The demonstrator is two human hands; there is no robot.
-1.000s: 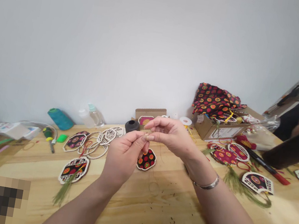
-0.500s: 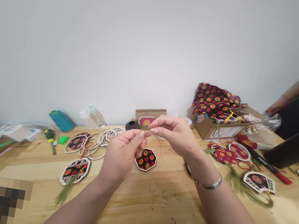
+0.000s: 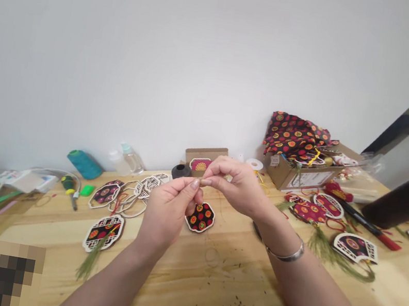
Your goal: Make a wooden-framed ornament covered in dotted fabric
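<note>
In the middle of the head view, my left hand [image 3: 174, 203] is closed in a pinch, its thumb and forefinger meeting the fingertips of my right hand [image 3: 233, 181]. The right is pinched too, and a bracelet circles that wrist. Whatever lies between the fingertips is too small to make out. Just behind and below the left fingers, a scalloped ornament [image 3: 200, 218] of black cloth with red and orange flowers and a pale rim lies on the wooden table [image 3: 182, 285], partly covered by my fingers.
Left are a tasselled ornament [image 3: 104, 233], pale lattice frames [image 3: 137, 194], a screwdriver [image 3: 69, 192], a teal thread spool [image 3: 85, 164] and a clear bottle [image 3: 131, 160]. Right stand a cardboard box [image 3: 304, 179] with patterned cloth [image 3: 293, 136], several ornaments [image 3: 308, 209], a marker [image 3: 368, 226] and a dark cylinder [image 3: 405, 192].
My right fingertips have come slightly lower and closer to the left ones. Another person's arm at the far right has left the view. My left hand has barely moved.
</note>
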